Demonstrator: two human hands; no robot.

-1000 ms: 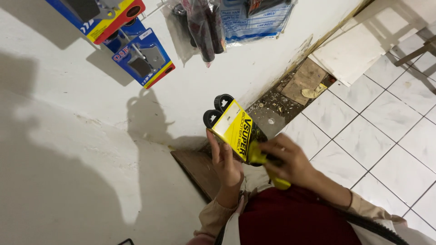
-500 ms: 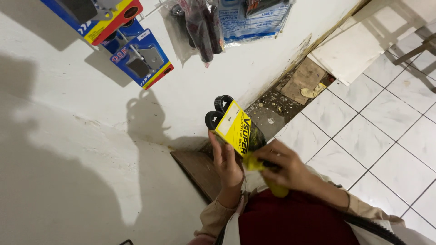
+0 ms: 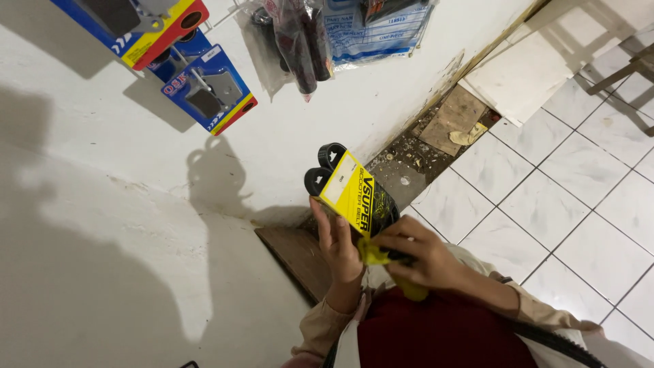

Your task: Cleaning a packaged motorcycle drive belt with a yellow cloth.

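- The left hand (image 3: 338, 242) grips the belt (image 3: 354, 197) from below, thumb on the yellow sleeve, fingers wrapped behind and out of sight.
- The right hand (image 3: 419, 255) closes on the belt's lower end together with a yellow cloth (image 3: 373, 253); its fingers cover that end, so the join between belt and cloth is hard to make out.
- The belt is a folded black loop in a yellow card sleeve; it tilts up and away from both hands, its two black bends clear above the left hand.
- A second bit of yellow shows under the right hand, mostly hidden.
- Behind the belt stands a white wall (image 3: 136, 225), carrying the belt's shadow.
- Above the belt, on the wall, hang blue packs (image 3: 208, 88) and bagged black parts (image 3: 296, 41), cut off by the frame's top.
- Right of the belt lies a tiled floor (image 3: 565, 197), with rubble (image 3: 436, 136) at the wall's foot.
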